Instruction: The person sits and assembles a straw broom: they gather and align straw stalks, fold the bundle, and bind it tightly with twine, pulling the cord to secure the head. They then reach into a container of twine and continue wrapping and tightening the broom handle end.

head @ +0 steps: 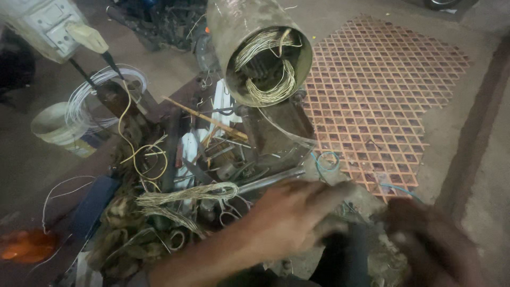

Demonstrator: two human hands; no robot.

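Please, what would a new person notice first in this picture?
First, the metal cylinder at top centre, open end showing pale wire windings inside. Below it lies a heap of tools and wire bundles. At the bottom, the blurred left hand and right hand reach over it.

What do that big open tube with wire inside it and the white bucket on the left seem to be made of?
Big tube: probably metal, dull grey and stained, with a thin hard rim. Wire coils inside: likely bare or enamelled metal, pale gold and shiny. White bucket: looks like plastic, matte and smudged, though blur leaves it uncertain.
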